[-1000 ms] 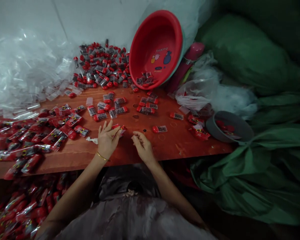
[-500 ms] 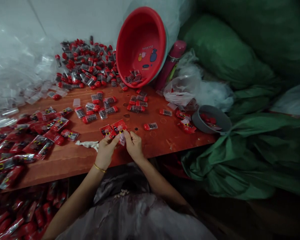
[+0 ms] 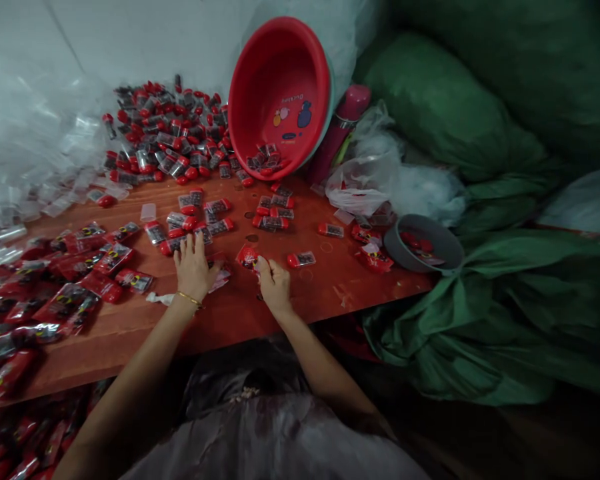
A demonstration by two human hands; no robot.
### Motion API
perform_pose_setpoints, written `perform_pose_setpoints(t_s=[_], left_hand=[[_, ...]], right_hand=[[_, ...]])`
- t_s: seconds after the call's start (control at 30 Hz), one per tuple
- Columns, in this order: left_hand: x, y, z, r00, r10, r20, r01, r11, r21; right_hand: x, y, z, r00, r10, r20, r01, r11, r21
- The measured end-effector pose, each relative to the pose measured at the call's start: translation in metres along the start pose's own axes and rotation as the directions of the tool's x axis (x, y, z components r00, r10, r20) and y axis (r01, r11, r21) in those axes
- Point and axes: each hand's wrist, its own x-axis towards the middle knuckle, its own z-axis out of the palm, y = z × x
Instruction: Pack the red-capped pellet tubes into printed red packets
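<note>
Near the front of the bench [image 3: 120,333], the person's right hand [image 3: 274,283] is closed, thumb and fingers pinching a small red packet [image 3: 247,256] with pale print. The fingers hide its near end; the visible part points away and leftward, its long axis slanting. The left hand [image 3: 194,268] is loosely spread, palm down, its fingertips over a red-capped case [image 3: 169,247]; whether it grips that cannot be told. The case lies roughly crosswise, cap leftward. Right of the packet, a clear case with dark contents [image 3: 301,259] also lies crosswise, red cap leftward. Farther off, a red basin [image 3: 283,73] leans on its side.
</note>
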Motion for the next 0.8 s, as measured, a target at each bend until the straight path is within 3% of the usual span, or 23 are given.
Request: perform_pose_setpoints(t_s=[0.1, 0.13, 0.2, 0.27, 0.33, 0.4, 0.47, 0.53, 0.67, 0.73, 0.8], left_hand=[[-0.008, 0.006, -0.009, 0.981, 0.038, -0.189, -0.052, 0.996, -0.07], [-0.012, 0.01, -0.013, 0.977, 0.062, -0.205, -0.089, 0.988, -0.126], [-0.024, 0.018, -0.02, 0.992, 0.078, -0.098, -0.104, 0.946, -0.306], [-0.036, 0.028, -0.021, 0.994, 0.043, 0.101, 0.019, 0.839, -0.544], [-0.045, 0.039, -0.016, 0.974, -0.019, 0.226, 0.185, 0.646, -0.741], [-0.049, 0.046, -0.009, 0.964, -0.089, 0.249, 0.262, 0.447, -0.855], [-0.051, 0.048, -0.004, 0.956, -0.142, 0.256, 0.29, 0.338, -0.896], [-0.051, 0.046, -0.004, 0.947, -0.176, 0.269, 0.312, 0.307, -0.899], [-0.051, 0.038, -0.011, 0.93, -0.239, 0.278, 0.34, 0.28, -0.898], [-0.053, 0.038, -0.013, 0.921, -0.26, 0.291, 0.354, 0.244, -0.903], [-0.055, 0.042, -0.013, 0.901, -0.281, 0.33, 0.389, 0.19, -0.901]], right_hand=[[-0.002, -0.002, -0.002, 1.0, 0.006, -0.014, -0.005, 0.999, 0.035], [-0.002, -0.003, -0.003, 1.0, 0.005, -0.011, -0.004, 0.999, 0.042], [-0.004, -0.006, -0.005, 1.0, -0.01, 0.001, 0.01, 0.999, 0.045], [-0.007, -0.01, -0.005, 0.999, -0.04, 0.016, 0.039, 0.998, 0.043], [-0.013, -0.013, -0.003, 0.996, -0.086, 0.038, 0.085, 0.996, 0.028], [-0.017, -0.015, -0.003, 0.988, -0.132, 0.083, 0.134, 0.991, -0.021], [-0.017, -0.015, -0.008, 0.977, -0.155, 0.148, 0.173, 0.977, -0.122], [-0.01, -0.01, -0.022, 0.971, -0.156, 0.179, 0.202, 0.94, -0.276], [0.016, 0.01, -0.071, 0.987, -0.111, 0.115, 0.16, 0.723, -0.673], [0.028, 0.023, -0.091, 0.987, -0.055, 0.153, 0.153, 0.628, -0.763], [0.034, 0.034, -0.102, 0.967, -0.022, 0.253, 0.212, 0.619, -0.756]])
